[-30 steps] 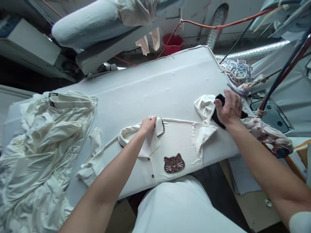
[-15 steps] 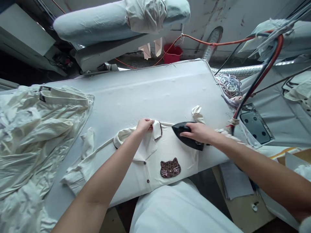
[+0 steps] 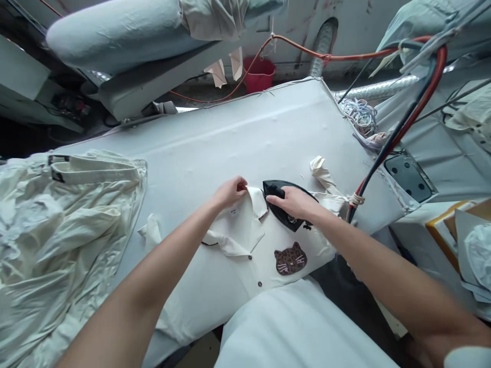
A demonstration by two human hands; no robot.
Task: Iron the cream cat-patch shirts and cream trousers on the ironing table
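Since a moment ago the iron (image 3: 286, 204) has slid left up to the collar, right hand (image 3: 297, 203) wrapped around it, while left hand (image 3: 229, 191) pinches the shirt (image 3: 245, 245) collar flat on the near surface (image 3: 215, 138) so it won't shift.

right hand (image 3: 293, 202) covers the handle and rear of the black steam iron (image 3: 282, 204); only its pointed nose shows; left hand (image 3: 230, 191) hides part of the cream shirt's collar (image 3: 255, 202); label print inside the collar too small to read; heap of cream garments (image 3: 57, 230) cut off at the left edge; red-and-black hose (image 3: 399, 122) runs out the top edge
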